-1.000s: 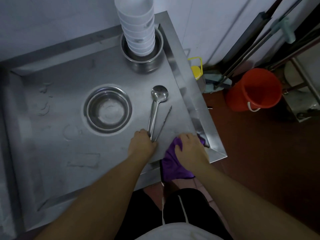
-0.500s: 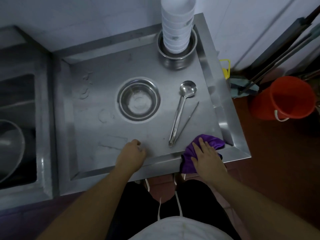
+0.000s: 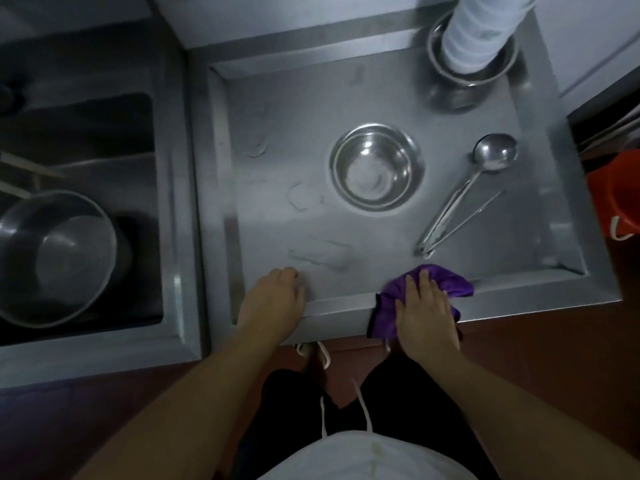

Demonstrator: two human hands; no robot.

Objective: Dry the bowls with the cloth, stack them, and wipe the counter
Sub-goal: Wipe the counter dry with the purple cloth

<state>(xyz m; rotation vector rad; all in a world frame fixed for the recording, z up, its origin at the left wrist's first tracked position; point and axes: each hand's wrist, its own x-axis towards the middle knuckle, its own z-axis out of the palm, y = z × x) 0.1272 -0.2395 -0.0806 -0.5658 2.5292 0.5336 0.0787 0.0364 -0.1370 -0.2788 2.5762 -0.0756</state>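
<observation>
A purple cloth lies over the front rim of the steel counter. My right hand presses flat on the cloth with straight fingers. My left hand rests on the front rim to the left, fingers loosely curled, holding nothing. A steel bowl stands upright mid-counter. A tall stack of white bowls sits inside another steel bowl at the back right corner. Water marks show on the counter's left half.
A ladle and thin tongs lie to the right of the steel bowl. A sink on the left holds a large steel basin. An orange bucket stands on the floor at the right.
My left hand let go of the ladle handle and moved left to the front rim. My right hand flattened on the cloth at the front edge. The view swung left, revealing the sink.
</observation>
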